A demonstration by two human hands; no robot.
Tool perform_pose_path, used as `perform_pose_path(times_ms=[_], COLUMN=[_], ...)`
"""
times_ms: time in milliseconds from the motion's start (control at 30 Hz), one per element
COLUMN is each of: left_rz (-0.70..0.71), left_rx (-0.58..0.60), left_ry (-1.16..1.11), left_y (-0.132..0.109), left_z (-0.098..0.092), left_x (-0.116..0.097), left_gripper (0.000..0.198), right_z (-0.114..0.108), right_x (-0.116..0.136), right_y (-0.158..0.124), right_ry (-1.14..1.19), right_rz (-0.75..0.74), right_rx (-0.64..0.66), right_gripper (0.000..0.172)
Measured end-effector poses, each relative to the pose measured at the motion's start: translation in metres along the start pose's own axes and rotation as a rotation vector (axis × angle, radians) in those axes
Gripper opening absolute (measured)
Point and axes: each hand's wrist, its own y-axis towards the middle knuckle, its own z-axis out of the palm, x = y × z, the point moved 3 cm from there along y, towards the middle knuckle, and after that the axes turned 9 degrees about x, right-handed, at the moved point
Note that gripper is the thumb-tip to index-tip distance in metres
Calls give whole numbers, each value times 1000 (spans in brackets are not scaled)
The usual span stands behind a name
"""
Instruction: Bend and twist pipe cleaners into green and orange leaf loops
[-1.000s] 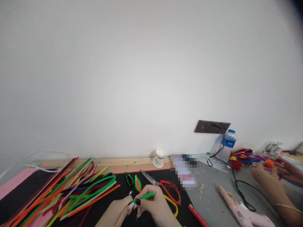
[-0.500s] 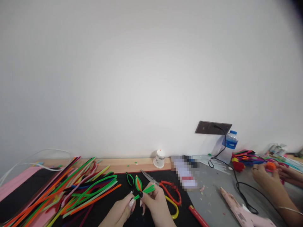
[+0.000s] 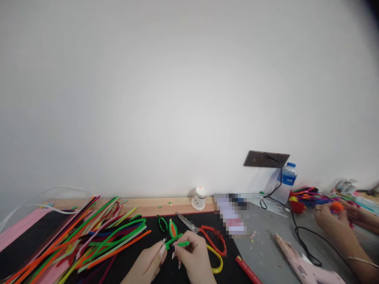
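My left hand (image 3: 148,262) pinches a green pipe cleaner (image 3: 173,239) between thumb and fingertips. Close beside it, my right hand (image 3: 194,254) has its fingers closed on the same green piece, whose end sticks out over the knuckles. Just beyond my fingertips is a leaf shape (image 3: 173,227) of green, white and orange pipe cleaner. To its left lies a smaller dark green and black loop (image 3: 162,223). Scissors (image 3: 211,240) with red and yellow handles lie by my right hand, the lower handle partly behind it.
Many coloured pipe cleaners (image 3: 97,240) spread across the left. A white paper cup (image 3: 198,198) stands upside down by the wall. Rightward are a red tool (image 3: 248,270), a pink glue gun (image 3: 308,262), a black cable (image 3: 296,225), a bottle (image 3: 286,181) and another person's hands (image 3: 331,221).
My fingers have shifted on the green pipe cleaner, and its end over my right hand now lies lower and flatter. The other person's hands moved slightly.
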Motion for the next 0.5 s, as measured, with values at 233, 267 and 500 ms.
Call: perform_pose_path(times_ms=[233, 267, 500], left_rz=[-59, -83, -152], left_rx=[112, 125, 272], left_ry=[-86, -120, -429], left_y=[6, 7, 12], left_z=[3, 3, 0], left_x=[8, 10, 26], left_gripper=[47, 48, 48], right_z=[-1, -1, -2], right_x=[8, 9, 9], right_y=[-5, -5, 2], right_ry=[-243, -261, -288], right_rz=[-115, -119, -88], right_rx=[11, 16, 134], right_gripper=[11, 11, 17])
